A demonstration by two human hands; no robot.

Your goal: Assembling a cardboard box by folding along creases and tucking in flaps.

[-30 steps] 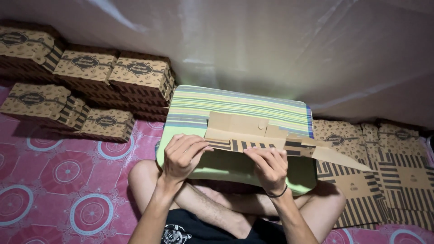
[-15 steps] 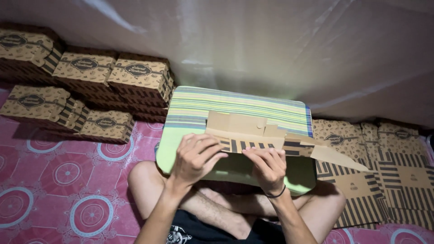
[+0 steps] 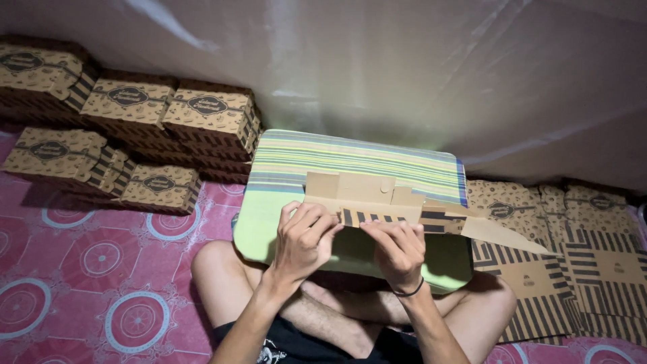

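A flat brown cardboard box blank [image 3: 377, 199] with black stripes lies across a green striped cushion [image 3: 350, 162] on my crossed legs. My left hand [image 3: 303, 239] grips the blank's near left edge, fingers curled over it. My right hand [image 3: 399, 251], a dark band at its wrist, presses on the near edge just to the right. A long pointed flap [image 3: 505, 232] of the blank sticks out to the right past the cushion.
Stacks of folded brown patterned boxes [image 3: 168, 128] stand at the back left on the pink patterned mat [image 3: 87, 269]. A pile of flat striped blanks [image 3: 573, 263] lies to the right. A white sheet wall [image 3: 404, 67] closes the back.
My left hand has moved right along the blank's near edge, closer to my right hand. The near part of the blank has been folded upward.
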